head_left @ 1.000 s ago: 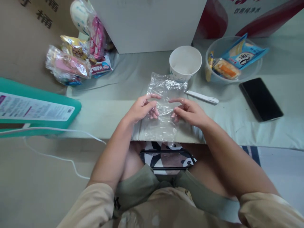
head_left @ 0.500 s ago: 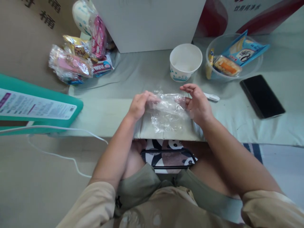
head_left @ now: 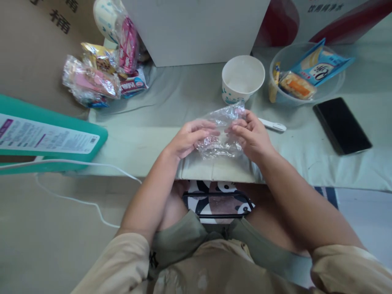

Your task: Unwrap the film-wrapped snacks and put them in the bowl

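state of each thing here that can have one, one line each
clear plastic bag: crumpled, bunched between both hands
left hand: fingers closed on the bag
right hand: fingers closed on the bag
paper cup: upright, looks empty
clear bowl: upright, holds snack packets
phone: flat, screen dark

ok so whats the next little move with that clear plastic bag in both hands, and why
Probably pull the bag's two sides apart with the fingertips to open its mouth. Both the left hand and the right hand pinch the crumpled clear plastic bag from either side above the table edge, and it looks flat and bunched, with nothing visibly inside.
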Available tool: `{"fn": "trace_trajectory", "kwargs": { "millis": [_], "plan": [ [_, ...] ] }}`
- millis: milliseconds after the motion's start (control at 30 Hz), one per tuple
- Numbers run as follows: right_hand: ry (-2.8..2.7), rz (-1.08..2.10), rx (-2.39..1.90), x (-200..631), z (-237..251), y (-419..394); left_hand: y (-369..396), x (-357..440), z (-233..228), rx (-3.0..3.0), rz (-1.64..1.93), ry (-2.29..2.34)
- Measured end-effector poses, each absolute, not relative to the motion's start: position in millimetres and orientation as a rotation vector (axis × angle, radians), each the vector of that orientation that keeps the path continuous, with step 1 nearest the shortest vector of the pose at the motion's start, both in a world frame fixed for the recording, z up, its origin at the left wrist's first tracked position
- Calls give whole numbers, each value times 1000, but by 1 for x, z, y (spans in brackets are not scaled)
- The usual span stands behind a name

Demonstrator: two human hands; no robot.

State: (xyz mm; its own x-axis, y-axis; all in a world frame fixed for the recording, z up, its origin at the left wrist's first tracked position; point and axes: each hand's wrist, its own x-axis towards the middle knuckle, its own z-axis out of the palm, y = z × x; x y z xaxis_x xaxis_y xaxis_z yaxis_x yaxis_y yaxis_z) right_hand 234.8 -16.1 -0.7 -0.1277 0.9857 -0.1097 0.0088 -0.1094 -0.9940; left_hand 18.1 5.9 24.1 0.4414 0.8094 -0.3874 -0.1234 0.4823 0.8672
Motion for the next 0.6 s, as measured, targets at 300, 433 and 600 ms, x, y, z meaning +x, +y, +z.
{"fn": "trace_trajectory", "kwargs": {
  "millis": [300, 433, 600],
  "plan": [
    [-1281, 1555, -1368, 239, 10, -24, 10, 6, 27, 981, 627, 1121],
    [-1303, 1557, -1358, 237, 11, -22, 11, 5, 26, 947, 650, 1055],
    [-1129, 1562, -1403, 231, 11, -20, 11, 5, 21, 1106, 651, 1037]
  ]
}}
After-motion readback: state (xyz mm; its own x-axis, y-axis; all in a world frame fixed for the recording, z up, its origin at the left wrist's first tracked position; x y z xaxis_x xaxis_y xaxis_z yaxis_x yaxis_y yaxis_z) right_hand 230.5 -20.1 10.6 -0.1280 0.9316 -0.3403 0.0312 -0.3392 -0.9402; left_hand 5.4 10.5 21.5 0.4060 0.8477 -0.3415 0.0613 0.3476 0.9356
